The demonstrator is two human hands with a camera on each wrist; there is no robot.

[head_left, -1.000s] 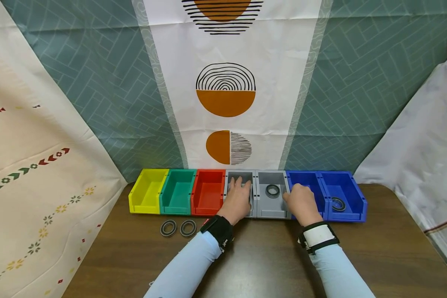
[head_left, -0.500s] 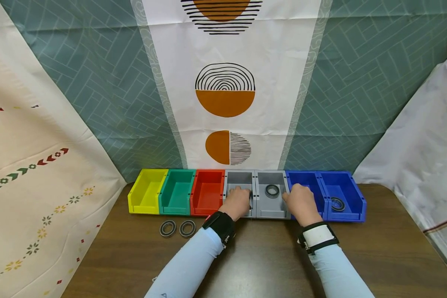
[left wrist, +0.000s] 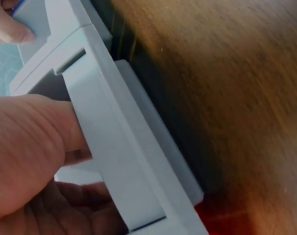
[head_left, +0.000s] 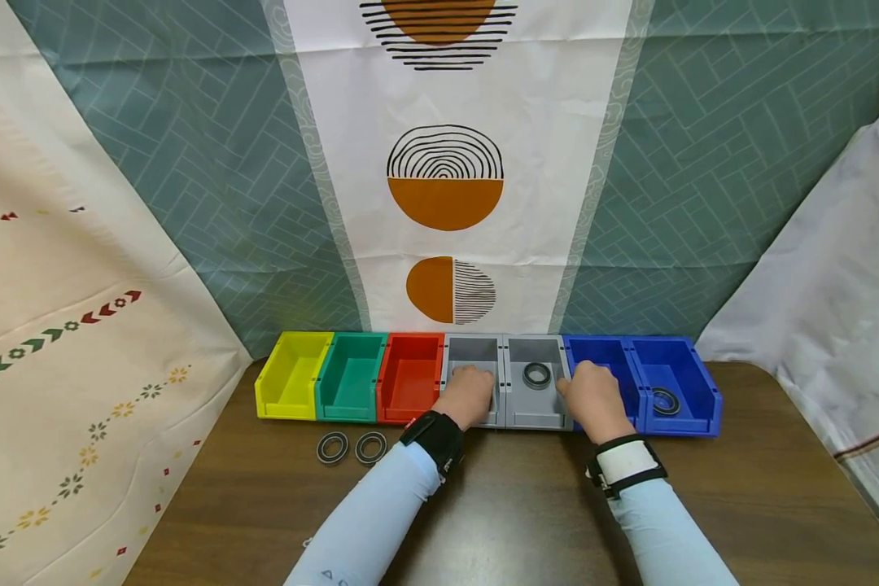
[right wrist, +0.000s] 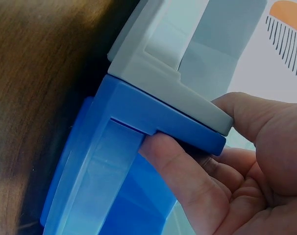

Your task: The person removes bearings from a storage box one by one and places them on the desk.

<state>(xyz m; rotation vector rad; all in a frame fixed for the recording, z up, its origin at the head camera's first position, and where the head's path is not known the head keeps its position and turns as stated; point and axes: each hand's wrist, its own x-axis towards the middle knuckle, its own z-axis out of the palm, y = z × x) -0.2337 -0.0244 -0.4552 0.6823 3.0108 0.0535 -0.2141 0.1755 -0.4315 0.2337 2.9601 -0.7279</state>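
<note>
My left hand [head_left: 467, 395] reaches into the left grey bin [head_left: 473, 348], its fingers bent down inside. In the left wrist view the thumb passes behind the bin's front wall [left wrist: 109, 142], and whatever lies at the fingertips is hidden. My right hand [head_left: 593, 399] pinches the side walls where the right grey bin [head_left: 538, 417] meets a blue bin [right wrist: 97, 181]; the right wrist view shows the thumb on the grey side and a finger inside the blue one. A ball bearing [head_left: 526, 376] lies flat in the right grey bin.
Yellow [head_left: 286, 407], green [head_left: 344, 411] and red [head_left: 408, 411] bins continue the row leftward. Another bearing [head_left: 675, 401] lies in the far-right blue bin. Two bearings [head_left: 320, 448] rest on the wooden table [head_left: 513, 521] before the green and red bins. A patterned cloth [head_left: 439, 98] hangs behind.
The left hand's fingers were spread over the left grey bin a second ago; they have since bent down into it. The right hand has kept its place on the bin walls.
</note>
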